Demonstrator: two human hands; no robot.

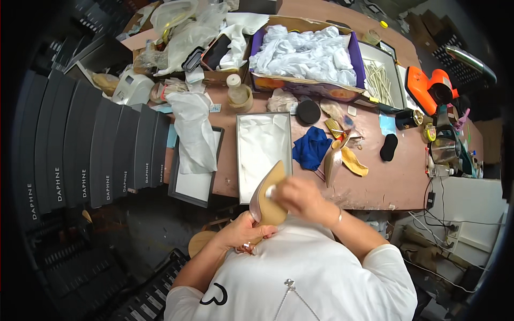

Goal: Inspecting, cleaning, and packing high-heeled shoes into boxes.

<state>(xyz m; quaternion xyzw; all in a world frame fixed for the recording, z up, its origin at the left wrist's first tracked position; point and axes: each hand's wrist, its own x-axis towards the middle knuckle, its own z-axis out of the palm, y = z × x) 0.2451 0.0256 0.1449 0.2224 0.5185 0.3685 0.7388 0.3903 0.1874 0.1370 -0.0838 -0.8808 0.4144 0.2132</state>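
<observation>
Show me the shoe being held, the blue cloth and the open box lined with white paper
shoe [272,200], head view, on its tan sole
blue cloth [312,148], head view, middle of the crumpled fabric
open box [238,160], head view, on its left rim

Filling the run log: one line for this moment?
left hand: holds shoe | right hand: rubs sole with white piece | box: open behind

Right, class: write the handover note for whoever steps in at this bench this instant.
Left hand: grips the shoe at its heel end, sole up.
Right hand: presses a small white thing, too blurred to identify, on the sole.
Second shoe lies on the table beside a blue cloth.
Open box lined with white paper sits just beyond the hands.
Done: cannot tell how far the sole work has got.
Left: neither shoe is in a box.
</observation>
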